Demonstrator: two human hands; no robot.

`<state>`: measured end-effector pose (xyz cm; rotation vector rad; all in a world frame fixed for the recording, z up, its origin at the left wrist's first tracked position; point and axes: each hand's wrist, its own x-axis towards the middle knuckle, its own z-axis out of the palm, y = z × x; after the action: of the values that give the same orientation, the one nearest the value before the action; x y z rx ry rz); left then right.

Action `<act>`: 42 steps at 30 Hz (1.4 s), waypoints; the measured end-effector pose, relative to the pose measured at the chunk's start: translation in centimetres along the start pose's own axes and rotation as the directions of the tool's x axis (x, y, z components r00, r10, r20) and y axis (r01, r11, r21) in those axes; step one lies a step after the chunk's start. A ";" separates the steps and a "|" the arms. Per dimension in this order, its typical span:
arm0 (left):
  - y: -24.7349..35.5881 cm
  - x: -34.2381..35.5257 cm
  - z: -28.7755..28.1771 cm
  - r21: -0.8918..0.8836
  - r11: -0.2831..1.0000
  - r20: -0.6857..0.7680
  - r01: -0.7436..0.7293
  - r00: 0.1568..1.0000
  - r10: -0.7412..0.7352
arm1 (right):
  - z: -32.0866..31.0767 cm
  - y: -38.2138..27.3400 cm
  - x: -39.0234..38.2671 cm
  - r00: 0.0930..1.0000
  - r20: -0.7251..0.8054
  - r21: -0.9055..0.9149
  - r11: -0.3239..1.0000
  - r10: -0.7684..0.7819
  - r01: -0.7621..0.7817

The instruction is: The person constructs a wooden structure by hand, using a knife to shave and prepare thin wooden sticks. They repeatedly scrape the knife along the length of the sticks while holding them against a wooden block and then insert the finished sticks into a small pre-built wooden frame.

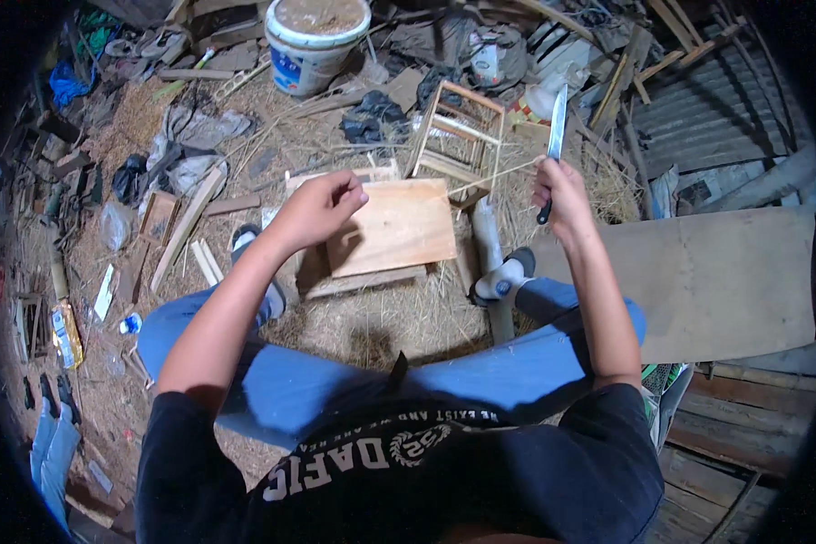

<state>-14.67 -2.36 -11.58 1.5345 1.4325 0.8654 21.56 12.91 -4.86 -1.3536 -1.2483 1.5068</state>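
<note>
My right hand [560, 190] grips a knife [558, 122] with a black handle, blade pointing up. A thin pale strip [490, 179] runs from near that hand down toward a light wooden board [393, 236] lying on wooden pieces between my feet. Over the board's left part is my left hand [328, 204], fingers curled together; whatever they hold, if anything, I cannot make out. A small wooden frame [458, 122] stands just beyond the board.
A large white bucket [308, 68] sits at the back, a flat panel [698, 281] at my right, and corrugated sheeting [698, 136] behind it. Wood scraps [186, 227], plastic bags, straw and sawdust litter the ground around my left side and the back.
</note>
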 end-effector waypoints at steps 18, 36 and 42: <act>7.0 -2.7 0.3 -0.104 0.986 0.049 -0.128 0.990 0.133 | 3.2 -5.3 -8.0 0.974 -0.004 0.219 0.950 -0.227 0.222; 5.8 -4.7 -1.3 -0.038 0.995 -0.103 -0.095 0.991 0.090 | 1.6 -3.7 -7.2 0.976 -0.025 0.195 0.956 -0.216 0.217; 5.0 -5.3 -1.7 -0.006 0.995 -0.134 -0.101 0.986 0.100 | 1.8 -2.7 -6.9 0.980 -0.049 0.164 0.967 -0.190 0.196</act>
<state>-14.72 -7.39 -6.05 1.5752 1.4504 1.0534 20.71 6.75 -0.49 -1.1096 -1.1690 1.4134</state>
